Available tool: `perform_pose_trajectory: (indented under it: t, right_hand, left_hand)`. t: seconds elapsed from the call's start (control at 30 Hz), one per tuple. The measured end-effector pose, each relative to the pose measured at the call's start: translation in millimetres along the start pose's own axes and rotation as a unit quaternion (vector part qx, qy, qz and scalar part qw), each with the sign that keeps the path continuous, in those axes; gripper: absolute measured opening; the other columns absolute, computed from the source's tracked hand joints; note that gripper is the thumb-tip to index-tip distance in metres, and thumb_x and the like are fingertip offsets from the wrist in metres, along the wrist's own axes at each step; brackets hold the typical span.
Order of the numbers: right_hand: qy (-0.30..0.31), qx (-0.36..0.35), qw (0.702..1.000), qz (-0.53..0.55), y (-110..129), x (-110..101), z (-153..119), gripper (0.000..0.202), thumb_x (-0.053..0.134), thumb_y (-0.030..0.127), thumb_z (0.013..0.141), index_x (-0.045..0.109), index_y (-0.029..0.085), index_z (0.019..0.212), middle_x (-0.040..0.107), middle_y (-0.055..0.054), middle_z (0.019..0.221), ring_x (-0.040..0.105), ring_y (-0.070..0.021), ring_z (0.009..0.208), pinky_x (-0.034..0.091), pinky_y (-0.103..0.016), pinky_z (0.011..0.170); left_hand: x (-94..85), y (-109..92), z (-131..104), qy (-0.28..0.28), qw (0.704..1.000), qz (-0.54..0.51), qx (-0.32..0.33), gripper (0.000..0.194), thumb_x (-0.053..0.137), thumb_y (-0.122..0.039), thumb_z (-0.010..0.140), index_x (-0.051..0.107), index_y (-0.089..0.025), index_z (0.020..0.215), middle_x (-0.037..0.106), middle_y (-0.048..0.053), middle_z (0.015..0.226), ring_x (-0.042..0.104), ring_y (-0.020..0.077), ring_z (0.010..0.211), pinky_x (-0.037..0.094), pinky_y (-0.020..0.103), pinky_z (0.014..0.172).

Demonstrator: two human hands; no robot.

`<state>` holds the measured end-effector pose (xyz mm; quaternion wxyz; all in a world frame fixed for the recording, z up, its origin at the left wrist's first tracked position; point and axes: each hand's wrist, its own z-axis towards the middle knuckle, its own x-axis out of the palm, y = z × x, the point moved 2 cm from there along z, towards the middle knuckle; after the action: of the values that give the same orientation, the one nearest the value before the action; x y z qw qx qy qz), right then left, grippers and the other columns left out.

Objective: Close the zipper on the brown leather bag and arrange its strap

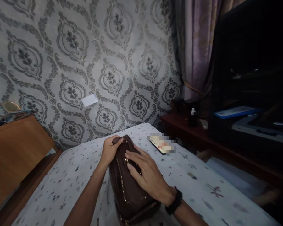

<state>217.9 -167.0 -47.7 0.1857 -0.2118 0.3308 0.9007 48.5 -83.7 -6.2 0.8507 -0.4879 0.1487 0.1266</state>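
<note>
Patterned wallpaper behind; bed [68,175] with speckled sheet carries brown bag [129,191]. Your left hand [110,149] pinches far end, fingers closed on it; right hand [147,175] flat on top, fingers spread. Bag looks soft, pliable, light; grip ends, mind zipper.

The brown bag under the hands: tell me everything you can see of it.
The bag is dark brown, leather-looking, with gold zips along its top and lower side. It lies on the patterned bedsheet, lengthwise away from the camera. The left hand grips its far end; the right hand lies flat on top, fingers by a zip pull.
</note>
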Motion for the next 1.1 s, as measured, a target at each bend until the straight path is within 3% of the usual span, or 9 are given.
perform_pose_trajectory:
  t: [0.2,0.37,0.53,0.67,0.83,1.1]
  right_hand:
    - [0.012,0.019,0.999,-0.027,0.1,0.6,-1.6,0.038,0.055,0.03,0.096,0.069,0.016,0.128,0.069,-0.013,0.136,0.051,-0.0376,0.141,0.044,-0.063,0.114]
    - [0.028,0.015,0.996,-0.08,10.8,-2.9,-7.0,0.049,0.063,0.035,0.091,0.063,0.015,0.136,0.061,-0.016,0.147,0.048,-0.0392,0.143,0.042,-0.065,0.114]
    - [0.053,-0.026,0.994,-0.095,29.5,-6.7,-9.2,0.046,0.059,0.027,0.093,0.062,0.024,0.138,0.051,-0.012,0.156,0.042,-0.0379,0.147,0.039,-0.065,0.115]
    - [0.091,-0.04,0.992,-0.081,37.0,-7.2,-6.8,0.046,0.053,0.019,0.094,0.063,0.025,0.138,0.056,-0.01,0.152,0.047,-0.0358,0.144,0.037,-0.066,0.116]
    - [0.082,-0.026,0.995,-0.057,32.5,-3.9,-6.0,0.041,0.055,0.026,0.094,0.065,0.023,0.134,0.06,-0.012,0.149,0.051,-0.0361,0.14,0.037,-0.066,0.116]
    - [0.121,-0.022,0.987,-0.099,44.7,3.0,-1.6,0.039,0.068,0.031,0.089,0.07,0.026,0.128,0.054,-0.013,0.154,0.041,-0.0441,0.145,0.031,-0.075,0.113]
  left_hand:
    - [-3.1,0.0,2.6,-0.015,1.0,-0.009,0.001,0.022,0.071,-0.04,0.077,0.075,-0.019,0.082,0.077,0.004,0.083,0.069,0.019,0.079,0.052,0.029,0.079]
    - [-22.7,11.6,-1.6,-0.062,0.998,0.001,-0.005,0.027,0.072,-0.029,0.07,0.072,-0.02,0.095,0.077,0.005,0.099,0.07,0.022,0.097,0.052,0.033,0.091]
    - [-36.4,27.6,-15.6,-0.091,0.995,0.035,-0.017,0.026,0.069,-0.033,0.076,0.072,-0.018,0.096,0.077,0.007,0.099,0.07,0.0235,0.097,0.052,0.036,0.092]
    - [-30.0,32.1,-22.6,-0.103,0.992,0.068,-0.002,0.024,0.061,-0.034,0.084,0.073,-0.019,0.098,0.076,0.008,0.104,0.067,0.0244,0.103,0.049,0.039,0.099]
    - [-16.5,33.3,-22.4,-0.125,0.986,0.111,0.014,0.023,0.05,-0.021,0.086,0.069,-0.02,0.098,0.072,0.008,0.107,0.063,0.0248,0.108,0.045,0.043,0.104]
    - [-15.1,27.9,-24.7,-0.144,0.975,0.166,0.017,0.022,0.053,-0.013,0.081,0.066,-0.021,0.097,0.068,0.007,0.102,0.062,0.0236,0.101,0.048,0.04,0.097]
